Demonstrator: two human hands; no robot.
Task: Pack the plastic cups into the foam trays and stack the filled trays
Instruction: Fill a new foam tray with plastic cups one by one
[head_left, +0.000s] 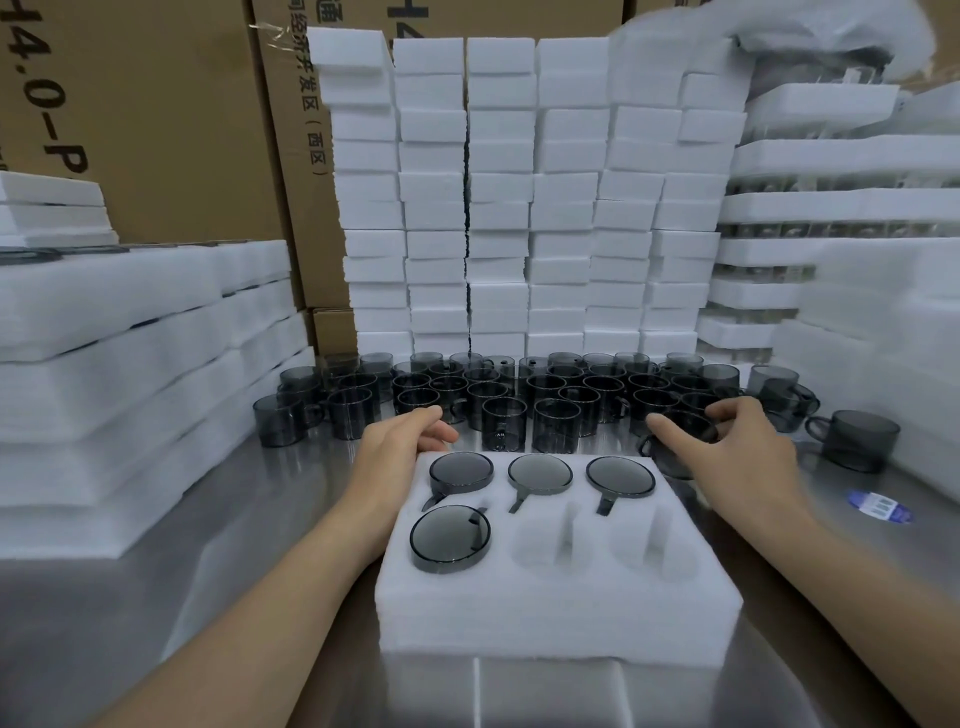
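A white foam tray (558, 618) lies in front of me on the steel table. Several smoke-grey plastic cups (461, 470) sit upside down in its pockets, filling the far row and the near left pocket. The near middle and near right pockets (545, 543) are empty. Behind the tray stands a crowd of loose grey cups (556, 397). My left hand (402, 441) rests at the tray's far left corner, fingers curled, holding nothing I can see. My right hand (737, 441) grips a grey cup (675, 457) just past the tray's far right corner.
Stacks of empty foam trays (519, 208) form a wall at the back. Flat foam sheets (130, 353) pile up on the left, filled trays (831, 208) on the right. Cardboard boxes (182, 130) stand behind. A blue-and-white label (878, 505) lies on the table at right.
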